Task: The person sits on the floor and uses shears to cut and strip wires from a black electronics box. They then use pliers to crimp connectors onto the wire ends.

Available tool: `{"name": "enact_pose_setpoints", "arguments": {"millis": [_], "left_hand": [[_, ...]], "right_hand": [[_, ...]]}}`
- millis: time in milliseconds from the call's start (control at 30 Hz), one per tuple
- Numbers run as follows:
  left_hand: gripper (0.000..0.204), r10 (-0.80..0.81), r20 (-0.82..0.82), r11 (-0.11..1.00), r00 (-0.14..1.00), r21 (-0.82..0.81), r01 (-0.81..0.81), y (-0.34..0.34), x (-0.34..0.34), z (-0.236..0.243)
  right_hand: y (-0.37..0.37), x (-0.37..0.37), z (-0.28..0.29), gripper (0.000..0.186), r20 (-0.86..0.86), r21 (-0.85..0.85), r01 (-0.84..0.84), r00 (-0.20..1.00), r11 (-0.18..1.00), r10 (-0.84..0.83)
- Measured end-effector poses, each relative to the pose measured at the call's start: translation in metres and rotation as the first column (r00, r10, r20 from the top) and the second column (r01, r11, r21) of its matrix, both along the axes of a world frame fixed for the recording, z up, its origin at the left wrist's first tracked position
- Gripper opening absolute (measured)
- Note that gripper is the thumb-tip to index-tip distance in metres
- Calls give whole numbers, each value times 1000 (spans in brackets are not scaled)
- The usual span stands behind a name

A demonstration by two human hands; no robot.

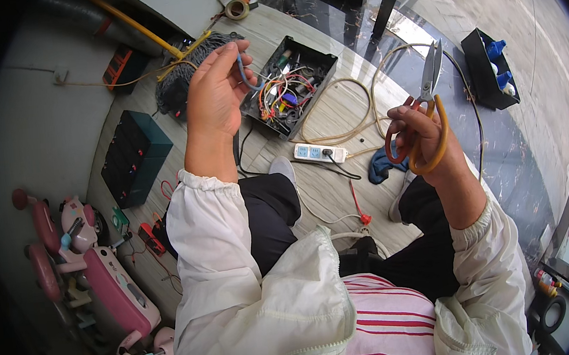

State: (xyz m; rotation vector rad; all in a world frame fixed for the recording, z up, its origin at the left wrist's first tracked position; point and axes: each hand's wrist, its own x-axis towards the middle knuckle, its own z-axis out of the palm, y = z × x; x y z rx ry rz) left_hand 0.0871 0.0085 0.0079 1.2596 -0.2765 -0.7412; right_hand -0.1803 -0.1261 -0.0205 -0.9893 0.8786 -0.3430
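Right grip [424,138] has the scissors [430,71] by their handles, blades pointing up and away. Left grip [216,95] is pinching a bendy blue strip [243,74], well apart from the blades. Down on the floor [330,192] there's a power strip [309,152] with a black plug in it, blue rag [385,166] near it on the right. Past that, a black bin [313,52] loaded with wires and bits, then a tape roll [229,13] further back.
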Motion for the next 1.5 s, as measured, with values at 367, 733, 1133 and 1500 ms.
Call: {"name": "enact_pose_setpoints", "arguments": {"millis": [367, 733, 1133, 1500], "left_hand": [[22, 0, 8, 1000, 1000, 6, 0, -1, -2, 2], [22, -5, 11, 1000, 1000, 8, 5, 0, -1, 2], [22, -16, 15, 1000, 1000, 8, 16, 0, -2, 1], [22, -23, 14, 1000, 1000, 12, 23, -1, -1, 0]], "right_hand": [[1, 0, 0, 30, -8, -5, -26, 1000, 1000, 26], [4, 2, 4, 30, -45, -16, -32, 998, 999, 32], [6, 3, 6, 31, -48, -18, -51, 998, 999, 50], [6, 4, 7, 31, -62, -40, -63, 996, 997, 61]]}}
